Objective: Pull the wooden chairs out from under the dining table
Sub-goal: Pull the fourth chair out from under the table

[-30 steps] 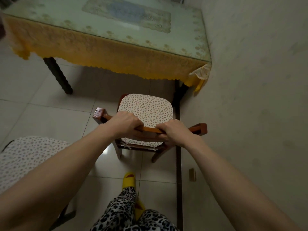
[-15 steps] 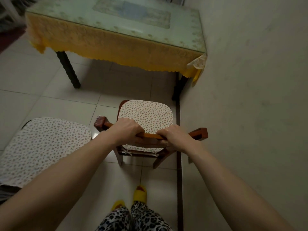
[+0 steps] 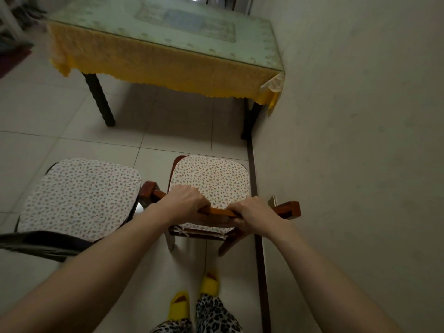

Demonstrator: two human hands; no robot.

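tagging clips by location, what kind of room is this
Most likely a home dining area: a dining table with a yellow cloth stands against a plain wall, and two cushioned chairs sit on a tiled floor.

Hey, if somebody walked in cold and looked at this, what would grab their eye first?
Probably the two bare hands, left hand and right hand, gripping the top rail of the brown wooden chair with a speckled seat cushion near the wall. Behind it stands the dining table with a bright yellow cloth, and at the bottom the yellow slippers stand out.
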